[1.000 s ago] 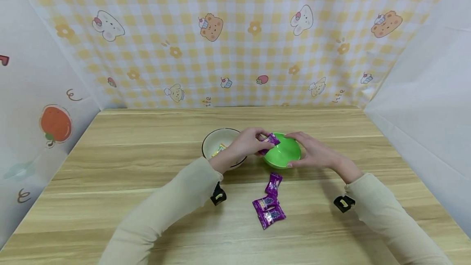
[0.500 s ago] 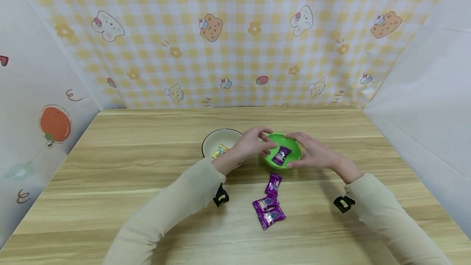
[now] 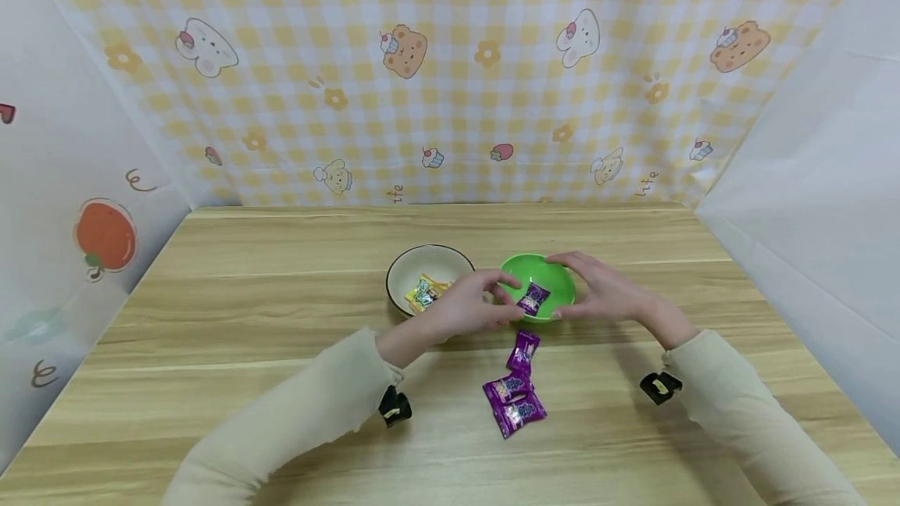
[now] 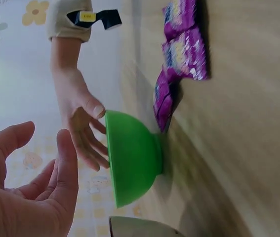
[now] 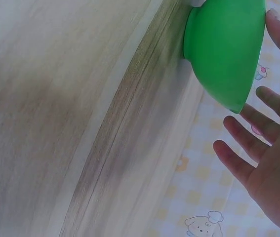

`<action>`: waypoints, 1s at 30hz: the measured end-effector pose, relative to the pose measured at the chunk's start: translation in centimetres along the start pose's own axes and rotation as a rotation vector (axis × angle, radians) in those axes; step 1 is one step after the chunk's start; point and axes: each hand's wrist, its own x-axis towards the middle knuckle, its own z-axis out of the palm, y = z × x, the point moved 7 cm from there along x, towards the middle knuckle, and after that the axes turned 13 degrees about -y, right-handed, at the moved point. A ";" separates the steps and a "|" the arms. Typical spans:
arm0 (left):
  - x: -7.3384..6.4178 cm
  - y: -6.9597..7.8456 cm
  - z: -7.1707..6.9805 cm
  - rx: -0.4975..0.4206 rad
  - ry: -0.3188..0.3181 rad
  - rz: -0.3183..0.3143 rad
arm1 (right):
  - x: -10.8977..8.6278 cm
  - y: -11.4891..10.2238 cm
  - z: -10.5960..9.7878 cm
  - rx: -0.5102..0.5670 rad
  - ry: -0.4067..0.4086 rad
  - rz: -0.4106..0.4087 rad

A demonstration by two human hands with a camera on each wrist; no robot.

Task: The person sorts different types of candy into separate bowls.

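Observation:
A green bowl [image 3: 523, 262] stands upright on the table with one purple candy packet [image 3: 533, 299] inside. My right hand [image 3: 601, 289] spans its right side, thumb and fingertips spread at the rim; the right wrist view shows those fingers [image 5: 248, 140] fairly straight. Over the gap between the two bowls hovers my left hand [image 3: 473, 307], fingers loosely bent and nothing between them. Behind that hand is a cream bowl [image 3: 422, 256] with a dark rim, holding yellow packets [image 3: 424, 293] partly hidden by the hand. Several purple packets [image 3: 519, 412] lie in front of the green bowl.
The wooden table [image 3: 281, 272] runs back to a yellow checked cloth [image 3: 450, 115]. White cloth walls [image 3: 816, 139] close in both sides. A black strap [image 3: 395, 406] hangs by the left cuff, another strap [image 3: 659, 387] by the right.
My left hand released a purple packet into the green bowl, then moved slightly left and toward me. The right hand stays at the bowl's rim.

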 end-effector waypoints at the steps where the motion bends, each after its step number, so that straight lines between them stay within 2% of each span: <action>1: -0.3 -0.2 0.3 -0.004 -0.010 -0.006 | -0.1 0.0 0.0 -0.002 0.002 -0.001; 7: -1.7 -1.4 1.9 0.008 -0.069 -0.025 | -0.2 0.2 -0.2 0.002 -0.004 0.010; 12: -2.7 -2.5 3.0 0.091 -0.106 -0.052 | -0.3 0.2 -0.2 0.009 -0.011 0.016; 16: -3.1 -3.6 3.6 0.120 -0.122 -0.058 | -0.3 0.2 -0.2 0.023 -0.016 0.011; 20: -2.9 -4.4 3.9 0.154 -0.130 -0.038 | -0.3 0.1 -0.2 0.026 -0.020 0.006; 25: -2.5 -4.8 4.1 0.291 -0.108 0.011 | -0.3 0.1 -0.2 0.021 -0.020 0.006; 30: -2.1 -4.9 4.3 0.436 -0.075 0.009 | -0.4 0.1 -0.3 0.016 -0.020 0.011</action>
